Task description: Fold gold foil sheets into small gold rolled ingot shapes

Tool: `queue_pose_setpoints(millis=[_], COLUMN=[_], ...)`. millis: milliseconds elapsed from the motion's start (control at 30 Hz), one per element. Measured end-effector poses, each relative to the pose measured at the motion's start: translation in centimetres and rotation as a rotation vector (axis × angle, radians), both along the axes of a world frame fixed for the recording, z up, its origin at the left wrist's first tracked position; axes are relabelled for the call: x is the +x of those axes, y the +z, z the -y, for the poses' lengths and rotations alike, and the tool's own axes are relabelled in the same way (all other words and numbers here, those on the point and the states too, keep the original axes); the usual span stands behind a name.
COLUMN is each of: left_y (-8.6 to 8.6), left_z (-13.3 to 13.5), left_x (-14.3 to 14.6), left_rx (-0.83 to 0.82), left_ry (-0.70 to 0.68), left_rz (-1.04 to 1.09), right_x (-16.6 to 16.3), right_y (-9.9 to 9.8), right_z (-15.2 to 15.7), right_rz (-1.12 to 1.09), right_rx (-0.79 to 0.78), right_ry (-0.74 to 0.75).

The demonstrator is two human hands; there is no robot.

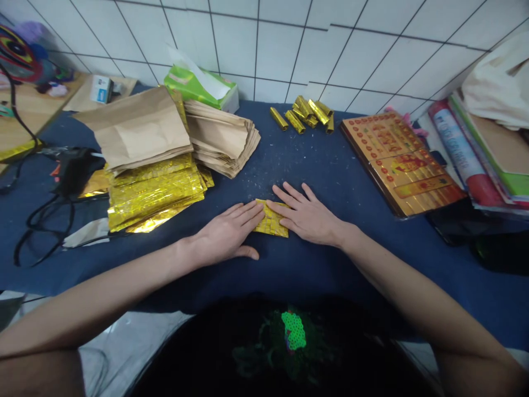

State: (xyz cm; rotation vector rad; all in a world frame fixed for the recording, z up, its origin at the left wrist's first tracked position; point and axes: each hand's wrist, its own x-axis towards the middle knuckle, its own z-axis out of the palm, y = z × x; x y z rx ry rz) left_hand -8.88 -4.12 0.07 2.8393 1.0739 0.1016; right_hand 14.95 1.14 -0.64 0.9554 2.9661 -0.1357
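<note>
A small piece of gold foil paper (273, 225) lies flat on the dark blue cloth (264, 270) in front of me. My left hand (227, 231) rests on its left end, fingers stretched out and thumb apart. On its right end lies my right hand (312, 215), palm down with the fingers spread. Parts of the foil paper are hidden under my fingertips. Further back, several rolled gold foil tubes (306, 113) sit in a loose pile near the wall.
Left stand gold foil sheets (157, 190), brown paper stacks (140, 127) and a green tissue box (198, 88). A black cable (45, 220) coils at far left. On the right are a gold-and-red printed stack (400, 160) and a red-and-blue roll (465, 149). A tiled wall (281, 49) closes the back.
</note>
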Motion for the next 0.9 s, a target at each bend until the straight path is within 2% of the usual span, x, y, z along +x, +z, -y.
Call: queue_pose_setpoints(millis=[133, 267, 433, 733, 900], left_y=[-0.1, 0.4, 0.8, -0.2, 0.3], left_z=[2.6, 4.0, 3.6, 3.2, 3.0], left_x=[-0.8, -0.9, -1.0, -0.8, -0.5], left_rx=[-0.091, -0.112, -0.093, -0.058, -0.045], left_ry=[-0.008, -0.030, 0.008, 0.064, 0.060], left_rz=[-0.079, -0.057, -0.025, -0.058, -0.050], right_x=[0.0, -0.1, -0.1, -0.1, -0.1], right_y=[0.0, 0.1, 0.1, 0.0, 0.0], right_z=[0.0, -0.1, -0.1, 0.1, 0.0], right_rz=[-0.003, 0.011, 0.010, -0.009, -0.014], right_rx=[0.012, 0.011, 0.014, 0.017, 0.007], right_ry=[-0.002, 0.003, 0.003, -0.004, -0.003])
